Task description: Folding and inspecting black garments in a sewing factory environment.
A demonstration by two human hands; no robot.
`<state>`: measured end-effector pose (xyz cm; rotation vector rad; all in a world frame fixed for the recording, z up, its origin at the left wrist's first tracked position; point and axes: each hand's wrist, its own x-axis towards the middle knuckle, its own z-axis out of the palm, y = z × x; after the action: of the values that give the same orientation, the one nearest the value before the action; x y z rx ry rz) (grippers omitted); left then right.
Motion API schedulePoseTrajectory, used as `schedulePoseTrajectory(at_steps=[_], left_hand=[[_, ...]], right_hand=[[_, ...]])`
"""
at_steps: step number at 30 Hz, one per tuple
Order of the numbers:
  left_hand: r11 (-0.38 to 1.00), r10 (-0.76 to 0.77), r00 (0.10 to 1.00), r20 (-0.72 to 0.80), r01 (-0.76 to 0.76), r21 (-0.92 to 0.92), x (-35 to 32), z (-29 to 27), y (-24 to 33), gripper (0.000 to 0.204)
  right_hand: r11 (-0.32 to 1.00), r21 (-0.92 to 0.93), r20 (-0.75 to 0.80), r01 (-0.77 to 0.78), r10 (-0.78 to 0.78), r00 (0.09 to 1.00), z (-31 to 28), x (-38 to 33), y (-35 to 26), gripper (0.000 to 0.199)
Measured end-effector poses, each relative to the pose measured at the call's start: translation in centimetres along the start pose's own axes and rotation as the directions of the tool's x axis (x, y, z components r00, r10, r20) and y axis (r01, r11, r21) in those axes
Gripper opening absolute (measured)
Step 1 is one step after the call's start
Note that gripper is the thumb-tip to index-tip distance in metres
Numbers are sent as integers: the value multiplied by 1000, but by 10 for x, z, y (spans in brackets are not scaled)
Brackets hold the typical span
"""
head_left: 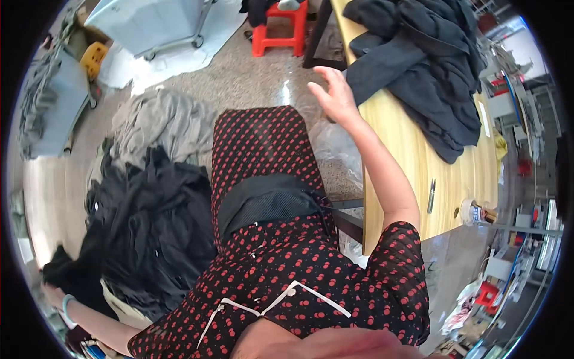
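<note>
At the far lower left, my left hand (54, 295) is closed on the edge of a black garment (78, 278); the cloth and the picture's rim partly hide its fingers. That garment lies against a large heap of black clothes (158, 221) to my left. My right hand (336, 96) is raised by the left edge of the wooden table (412, 179), thumb and fingers apart, holding nothing. Just beside it, a dark grey garment (379, 66) hangs out from the pile of dark clothes (430, 78) on the tabletop.
A grey cloth heap (158, 122) lies on the floor beyond the black one. Farther off are a wheeled pale blue bin (146, 27) and a red stool (280, 36). Thread snips (431, 196) and a small jar (472, 212) are at the table's near end. Clear plastic (335, 143) bunches below the table's edge.
</note>
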<state>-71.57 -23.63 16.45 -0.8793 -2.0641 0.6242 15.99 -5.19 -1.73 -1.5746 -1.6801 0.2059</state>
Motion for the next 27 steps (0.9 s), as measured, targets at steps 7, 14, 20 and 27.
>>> schedulePoseTrajectory(at_steps=[7,14,20,27], left_hand=[[-471,346,880,326,463,-751,37,75,205,44],[-407,621,727,291,617,-674,7,-208,370,27],[-312,765,637,89,488,-815,-4,-291,396,23],[-317,832,555,6,483,-816,-6,-319,434,23]], right_hand=[[777,-630,-349,-3,-280,894,-116,70,88,37],[307,-932,-191,-194,40,981,-169,110,120,34],[744,-619,-209,-252,153,966,-223,120,113,26],[967,190,-441,-169,238,865,-339,127,9,36]])
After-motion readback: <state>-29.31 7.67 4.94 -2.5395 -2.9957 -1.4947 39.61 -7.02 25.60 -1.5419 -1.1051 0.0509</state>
